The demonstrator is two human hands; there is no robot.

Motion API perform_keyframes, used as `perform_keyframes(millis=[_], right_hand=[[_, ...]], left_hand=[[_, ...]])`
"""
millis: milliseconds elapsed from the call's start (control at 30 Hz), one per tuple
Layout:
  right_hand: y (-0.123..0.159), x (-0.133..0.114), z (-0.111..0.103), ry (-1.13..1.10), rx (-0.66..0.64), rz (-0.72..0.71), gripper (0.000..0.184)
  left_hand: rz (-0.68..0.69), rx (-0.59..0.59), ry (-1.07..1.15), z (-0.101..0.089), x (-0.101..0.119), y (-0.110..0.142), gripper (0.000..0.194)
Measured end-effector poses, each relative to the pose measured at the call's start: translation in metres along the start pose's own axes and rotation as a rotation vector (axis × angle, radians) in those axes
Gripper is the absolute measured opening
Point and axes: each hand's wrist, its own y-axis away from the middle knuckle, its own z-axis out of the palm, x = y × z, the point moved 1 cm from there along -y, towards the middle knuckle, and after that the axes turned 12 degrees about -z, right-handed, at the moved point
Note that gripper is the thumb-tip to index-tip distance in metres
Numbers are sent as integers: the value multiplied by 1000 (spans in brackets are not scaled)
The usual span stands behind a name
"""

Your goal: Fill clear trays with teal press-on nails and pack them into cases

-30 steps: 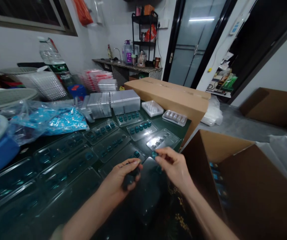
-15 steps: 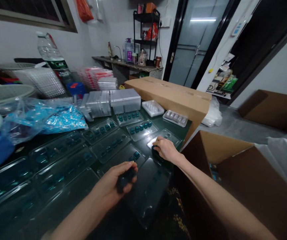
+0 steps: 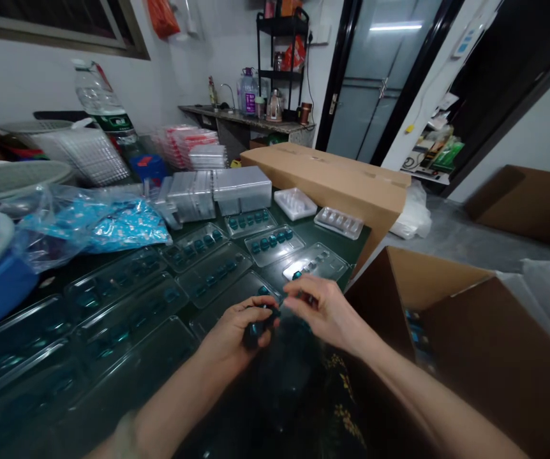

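My left hand (image 3: 231,331) is closed around several small dark teal pieces (image 3: 254,333), low over the table; their kind is hard to tell. Close to its fingertips, my right hand (image 3: 327,312) has its fingers pinched together, and whatever they hold is hidden. Just beyond the right fingers a glossy teal piece (image 3: 297,275) shows at the near corner of a clear plastic tray (image 3: 330,261). Farther back another clear tray (image 3: 275,245) bears a row of teal pieces. More trays with such pieces, like this one (image 3: 212,274), spread across the dark green table to the left.
Stacked clear plastic trays (image 3: 241,191) stand at the back beside a long cardboard box (image 3: 323,169). An open cardboard box (image 3: 466,331) is at my right. On the left are a bag of blue packets (image 3: 126,223) and a blue basin (image 3: 0,293).
My right hand has drawn back from the small tray toward my left hand, which has risen slightly and shifted right. A teal piece now shows where the right hand was.
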Motion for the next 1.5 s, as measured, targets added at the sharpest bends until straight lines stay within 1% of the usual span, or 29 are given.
perform_keyframes(millis=[67, 133, 233, 300, 433, 533, 600, 667, 733, 800, 867, 967, 1033, 1100, 1167, 1200, 1233, 1267, 1333, 1400, 1500], right_hand=[[7, -13, 4, -97, -13, 28, 11], [12, -18, 9, -138, 19, 88, 7], [17, -12, 17, -255, 101, 158, 6], [20, -5, 18, -390, 113, 195, 7], [25, 9, 15, -674, 18, 332, 8], [29, 13, 12, -781, -28, 435, 14], [32, 11, 12, -770, -23, 442, 13], [34, 6, 13, -668, 34, 404, 14], [37, 1, 13, -515, 138, 367, 18], [38, -2, 11, -425, 227, 360, 18], [40, -3, 9, -464, 268, 379, 15], [41, -3, 8, -595, 292, 425, 13], [41, -4, 10, -627, 317, 434, 13], [42, -6, 13, -567, 372, 409, 13], [43, -9, 15, -444, 431, 341, 15], [44, -11, 15, -392, 450, 297, 16], [45, -12, 14, -368, 462, 255, 16], [45, -13, 13, -375, 471, 225, 13], [47, -12, 8, -443, 493, 206, 5], [48, -10, 3, -513, 504, 193, 15], [48, -4, -1, -596, 474, 165, 16]], left_hand=[[43, -7, -47, 3, -2, -1, 15], [75, 11, -88, 7, -3, -1, 16], [111, 69, -156, 13, -5, -2, 18], [140, 106, -231, 16, -5, -2, 21], [172, 159, -489, 20, -4, -1, 25], [182, 231, -674, 27, -2, 0, 28], [184, 271, -746, 32, -1, -1, 29], [182, 276, -779, 35, -2, -2, 29], [183, 242, -774, 35, -3, -5, 30], [177, 178, -760, 34, -4, -6, 30], [195, 111, -772, 32, -3, -6, 28], [280, 47, -856, 33, 3, -4, 20], [331, 30, -917, 35, 6, -3, 14], [361, 52, -955, 38, 7, -4, 12], [345, 102, -927, 40, 5, -5, 12], [300, 116, -876, 40, 3, -6, 12], [236, 105, -799, 41, 2, -7, 12], [163, 68, -703, 42, 0, -9, 12], [39, -48, -506, 45, -1, -10, 13], [-20, -145, -369, 48, 0, -11, 12], [-48, -165, -330, 53, 2, -13, 10]])
